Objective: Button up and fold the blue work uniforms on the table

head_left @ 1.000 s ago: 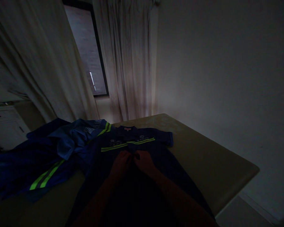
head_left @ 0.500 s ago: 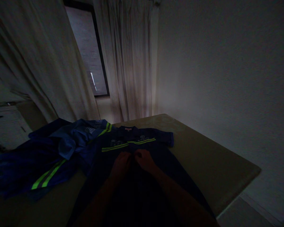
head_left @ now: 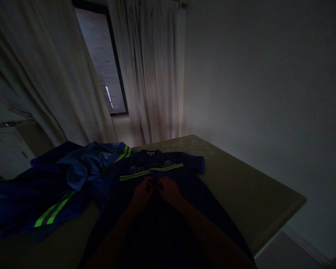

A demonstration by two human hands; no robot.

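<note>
A navy work shirt with a yellow-green reflective stripe lies front up, its collar at the far end. Its lower part fades into darkness, so its full length is hard to tell. Just below the stripe, my left hand pinches the cloth at the middle of the front. Close beside it, my right hand has its fingers curled on the same front edge. The two sets of fingertips nearly meet. Any button or fastener between them is too dark to make out.
A heap of blue work clothes with reflective bands lies to the left on the table. Beyond are curtains and a window. A wall runs along the right, and a white cabinet stands far left.
Both hands stay at the shirt front, with only small finger movements. The view has shifted slightly, and the shirt lies as before.
</note>
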